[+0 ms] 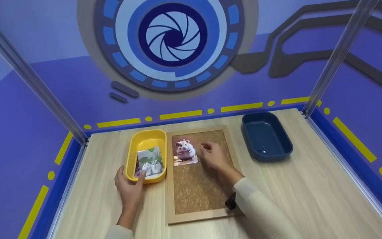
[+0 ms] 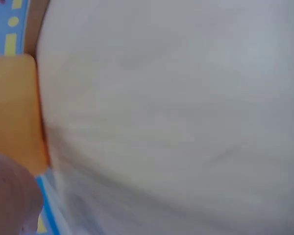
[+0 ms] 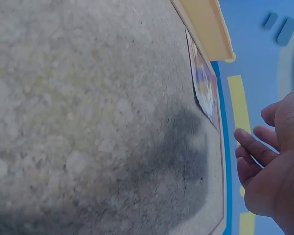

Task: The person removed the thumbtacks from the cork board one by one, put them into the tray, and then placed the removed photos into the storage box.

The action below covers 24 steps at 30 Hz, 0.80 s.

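My left hand (image 1: 129,187) holds the near left corner of a yellow tray (image 1: 164,146), its thumb over the rim and its fingers outside. Inside the tray lies a photo of white hamsters among green leaves (image 1: 151,162), partly covering a darker card. A hamster photo (image 1: 186,151) is at the upper left of a wood-framed corkboard (image 1: 197,192); a small bright spot shows at its top edge. Right beside that photo hovers my right hand (image 1: 216,156), fingers loosely bent. Nothing shows between those fingers in the right wrist view, where the hand (image 3: 274,161) is above the cork.
A dark blue tray (image 1: 267,136) stands to the right of the corkboard, with tiny shiny specks near its front end. The pale wooden table (image 1: 320,192) is bounded by purple and blue panels (image 1: 71,86) at the back and both sides.
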Tool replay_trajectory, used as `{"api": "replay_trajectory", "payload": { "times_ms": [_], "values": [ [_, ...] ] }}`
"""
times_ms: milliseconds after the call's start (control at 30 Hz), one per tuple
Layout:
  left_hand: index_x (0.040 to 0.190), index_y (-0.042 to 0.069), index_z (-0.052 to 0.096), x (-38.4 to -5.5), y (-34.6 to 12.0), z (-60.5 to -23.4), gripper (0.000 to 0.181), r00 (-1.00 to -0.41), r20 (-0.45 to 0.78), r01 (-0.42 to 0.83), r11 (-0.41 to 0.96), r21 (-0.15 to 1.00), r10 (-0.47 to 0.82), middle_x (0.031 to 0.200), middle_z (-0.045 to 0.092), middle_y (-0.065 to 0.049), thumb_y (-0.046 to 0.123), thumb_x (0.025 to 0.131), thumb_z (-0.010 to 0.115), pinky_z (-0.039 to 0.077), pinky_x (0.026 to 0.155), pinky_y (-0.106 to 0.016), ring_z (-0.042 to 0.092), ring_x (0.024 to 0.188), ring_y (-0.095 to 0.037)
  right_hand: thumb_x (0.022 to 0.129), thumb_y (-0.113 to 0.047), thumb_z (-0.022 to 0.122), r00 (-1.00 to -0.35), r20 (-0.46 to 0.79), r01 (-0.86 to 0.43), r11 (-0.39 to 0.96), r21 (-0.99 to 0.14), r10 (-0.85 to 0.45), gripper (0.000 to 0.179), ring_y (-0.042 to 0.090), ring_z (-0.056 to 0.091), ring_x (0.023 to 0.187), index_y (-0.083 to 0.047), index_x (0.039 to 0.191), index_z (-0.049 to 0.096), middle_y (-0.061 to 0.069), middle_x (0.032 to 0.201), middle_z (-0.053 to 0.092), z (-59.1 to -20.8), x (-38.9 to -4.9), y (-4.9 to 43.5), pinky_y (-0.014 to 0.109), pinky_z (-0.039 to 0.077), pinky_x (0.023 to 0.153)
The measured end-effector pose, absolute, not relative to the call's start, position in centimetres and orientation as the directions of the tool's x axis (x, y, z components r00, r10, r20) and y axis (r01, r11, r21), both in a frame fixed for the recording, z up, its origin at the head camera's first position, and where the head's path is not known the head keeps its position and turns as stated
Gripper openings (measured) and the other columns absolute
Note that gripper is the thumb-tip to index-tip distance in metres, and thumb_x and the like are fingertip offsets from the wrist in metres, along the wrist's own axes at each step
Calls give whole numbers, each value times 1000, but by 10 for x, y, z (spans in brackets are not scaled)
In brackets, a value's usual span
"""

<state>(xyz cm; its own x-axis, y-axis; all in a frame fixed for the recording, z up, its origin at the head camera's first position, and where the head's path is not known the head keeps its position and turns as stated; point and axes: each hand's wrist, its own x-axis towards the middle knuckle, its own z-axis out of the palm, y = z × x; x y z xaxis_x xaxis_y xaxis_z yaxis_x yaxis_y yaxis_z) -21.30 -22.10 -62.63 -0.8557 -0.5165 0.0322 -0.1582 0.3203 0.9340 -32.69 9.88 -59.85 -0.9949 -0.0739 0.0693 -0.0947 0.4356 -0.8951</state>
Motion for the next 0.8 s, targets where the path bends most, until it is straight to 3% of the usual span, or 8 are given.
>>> {"api": "replay_trajectory", "payload": {
  "times_ms": [200,333,433,533,800],
  "values": [
    [157,10,46,-223,-185,-605,78,-855,253,20,459,888,-453,167,39,-16,30,93,85,27,133,-61,35,156,-37,108,-18,61,-998,20,-43,429,-902,-59,35,29,69,113,0,137,68,16,123,73,-599,-326,102,48,61,99],
    [146,7,59,-230,-157,-592,58,-857,368,166,485,859,-359,154,56,-16,19,94,82,35,129,-59,50,148,-37,108,-17,61,-997,30,-55,429,-901,-66,34,27,70,109,1,135,68,16,120,74,-600,-327,103,46,61,96],
    [140,4,63,-232,-133,-587,46,-871,409,253,466,848,-273,142,66,-17,12,97,78,48,120,-57,60,136,-36,107,-16,61,-997,32,-60,425,-903,-72,34,25,70,106,2,134,69,16,117,74,-600,-328,104,43,62,93],
    [138,4,65,-234,-110,-588,41,-888,417,293,460,838,-194,137,71,-16,9,98,75,54,114,-55,66,131,-35,107,-16,62,-996,44,-73,434,-898,-74,33,25,71,104,3,133,69,16,116,75,-599,-328,106,43,62,92],
    [137,1,66,-261,-82,-625,38,-892,453,373,563,737,-1,136,70,-23,13,100,69,50,114,-61,63,132,-45,106,-16,63,-996,51,-78,434,-897,-75,33,24,70,101,3,132,70,16,115,76,-598,-328,103,43,63,92]
  ]
}}
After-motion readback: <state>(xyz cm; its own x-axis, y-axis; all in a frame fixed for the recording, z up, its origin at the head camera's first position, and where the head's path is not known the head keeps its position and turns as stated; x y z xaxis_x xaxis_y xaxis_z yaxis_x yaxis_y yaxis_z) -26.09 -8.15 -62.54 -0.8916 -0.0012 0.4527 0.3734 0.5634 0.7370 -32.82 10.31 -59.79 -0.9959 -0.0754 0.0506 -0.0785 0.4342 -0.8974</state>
